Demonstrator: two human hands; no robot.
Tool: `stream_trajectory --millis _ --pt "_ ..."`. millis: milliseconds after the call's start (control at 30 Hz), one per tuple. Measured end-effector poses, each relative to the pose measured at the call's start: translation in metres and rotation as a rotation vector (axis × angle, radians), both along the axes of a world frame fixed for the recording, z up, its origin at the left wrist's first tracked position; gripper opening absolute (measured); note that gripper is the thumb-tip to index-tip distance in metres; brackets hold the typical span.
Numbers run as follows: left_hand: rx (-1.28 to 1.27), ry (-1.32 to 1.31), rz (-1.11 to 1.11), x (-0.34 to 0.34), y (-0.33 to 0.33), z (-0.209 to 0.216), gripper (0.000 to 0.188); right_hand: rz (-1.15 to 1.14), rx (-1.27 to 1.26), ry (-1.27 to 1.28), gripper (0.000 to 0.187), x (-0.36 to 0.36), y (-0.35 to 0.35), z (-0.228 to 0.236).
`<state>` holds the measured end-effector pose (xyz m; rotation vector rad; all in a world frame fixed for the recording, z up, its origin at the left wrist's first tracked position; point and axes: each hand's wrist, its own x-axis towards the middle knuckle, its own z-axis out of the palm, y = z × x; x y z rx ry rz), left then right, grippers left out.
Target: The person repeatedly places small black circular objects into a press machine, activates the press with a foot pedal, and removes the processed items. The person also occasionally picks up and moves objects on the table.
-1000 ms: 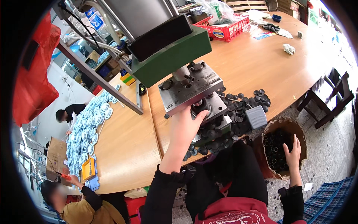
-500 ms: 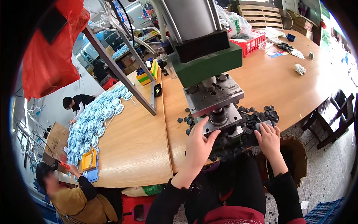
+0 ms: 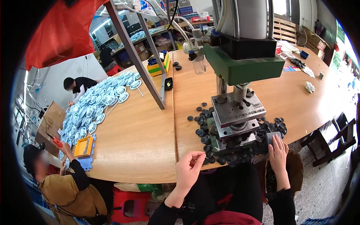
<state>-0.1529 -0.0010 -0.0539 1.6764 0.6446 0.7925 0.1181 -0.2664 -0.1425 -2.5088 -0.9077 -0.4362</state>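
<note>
In front of me stands a bench press with a green head. Below it are a steel upper die plate and a lower die plate, with a narrow gap between them. Small black round caps lie heaped around the base. My left hand is near the table's front edge, left of the press, thumb and fingers pinched together beside the caps; whether anything is between them cannot be made out. On the right, my right hand rests with outstretched fingers on a small grey box among the caps.
Light blue plastic parts cover the table's far left, beside a yellow tray. A metal frame post rises left of the press. An open cardboard box stands below my right arm. Two people sit at left.
My left hand has drawn back from the die toward me, its fingers now pinched. The gap between the die plates looks smaller. My right hand stays at the grey box; the view has shifted left.
</note>
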Motion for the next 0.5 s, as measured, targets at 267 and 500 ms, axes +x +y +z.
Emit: stream_trajectory --millis 267,500 --pt "-0.05 -0.051 -0.023 -0.006 0.005 -0.008 0.017 0.112 0.206 -0.168 0.032 -0.02 0.02 0.051" --pt "-0.116 -0.072 -0.052 -0.013 0.005 -0.011 0.015 0.28 0.358 -0.122 0.035 -0.053 0.101 0.115"
